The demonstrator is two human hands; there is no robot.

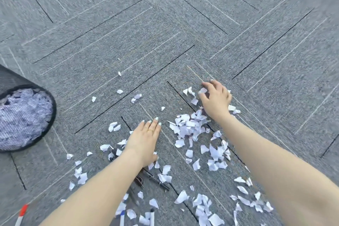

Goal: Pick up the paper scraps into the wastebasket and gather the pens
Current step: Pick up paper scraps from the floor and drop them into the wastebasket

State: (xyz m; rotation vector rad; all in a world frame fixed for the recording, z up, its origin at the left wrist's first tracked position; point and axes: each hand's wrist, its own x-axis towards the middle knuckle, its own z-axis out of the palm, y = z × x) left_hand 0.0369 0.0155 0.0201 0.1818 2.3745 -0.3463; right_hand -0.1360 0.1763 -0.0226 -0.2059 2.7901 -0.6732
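Both hands are down on the carpet floor (pixel 183 24) among the paper scraps (pixel 189 126): the left hand (pixel 146 137) lies flat with straight fingers pressed on the carpet, while the right hand (pixel 216 97), a little farther out, has curled fingers that seem to pinch a scrap or two. Most scraps lie between the two hands and nearer the body than both, with a few strays beyond the left hand. Well off to the left stands the mesh wastebasket (pixel 49 101), already holding a good layer of paper, so I judge the pickup partly done. Pens (pixel 152 216) lie scattered under the forearms, apparently not yet gathered; a red-capped one (pixel 22 213) lies apart, near the basket.
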